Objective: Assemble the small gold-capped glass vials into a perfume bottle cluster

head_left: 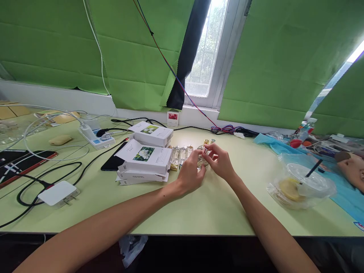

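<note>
My left hand (pixel 191 173) is closed around a small clear glass perfume bottle (pixel 201 162), which its fingers partly cover. Beside it, my right hand (pixel 220 160) has its fingertips pinched at the top of the same bottle; the exact grip is hidden. Just beyond my fingers show a gold cap (pixel 206 141) and a silvery cap (pixel 212 141). Several similar glass bottles (pixel 176 154) lie in a row left of my hands. Alongside that row, white boxes (pixel 153 159) printed with a white flower are stacked, the upper one with its flap open.
Another white box (pixel 159 133) lies behind the stack, near a dark flat device (pixel 110 163). Cables, a power strip (pixel 98 138) and a white adapter (pixel 59 193) occupy the left. At right are a bagged plastic cup (pixel 304 176) and blue sheeting (pixel 338 201).
</note>
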The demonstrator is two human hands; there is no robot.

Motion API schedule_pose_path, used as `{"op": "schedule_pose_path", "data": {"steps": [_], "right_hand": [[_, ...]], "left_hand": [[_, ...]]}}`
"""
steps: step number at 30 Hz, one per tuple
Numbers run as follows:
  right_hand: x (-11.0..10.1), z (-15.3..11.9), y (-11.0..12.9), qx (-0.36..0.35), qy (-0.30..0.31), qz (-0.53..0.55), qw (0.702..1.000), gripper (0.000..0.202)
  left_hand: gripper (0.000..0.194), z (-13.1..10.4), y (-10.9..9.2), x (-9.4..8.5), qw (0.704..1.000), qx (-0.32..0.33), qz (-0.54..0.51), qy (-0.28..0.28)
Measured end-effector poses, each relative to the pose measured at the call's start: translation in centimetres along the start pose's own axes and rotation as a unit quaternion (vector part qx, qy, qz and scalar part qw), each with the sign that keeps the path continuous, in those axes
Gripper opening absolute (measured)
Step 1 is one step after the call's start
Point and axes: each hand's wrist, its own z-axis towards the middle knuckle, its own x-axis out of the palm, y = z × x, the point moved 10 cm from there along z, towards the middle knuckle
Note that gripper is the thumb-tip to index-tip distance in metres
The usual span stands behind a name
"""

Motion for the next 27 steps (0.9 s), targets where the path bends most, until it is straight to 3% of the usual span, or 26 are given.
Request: {"op": "schedule_pose_path", "data": {"steps": [27], "right_hand": [[0.02,-0.03,0.15,-0.010,0.001,0.003,1.000,0.027]], "left_hand": [[0.044,0.03,0.03,0.09,1.000,-0.004,0.007,0.009]]}}
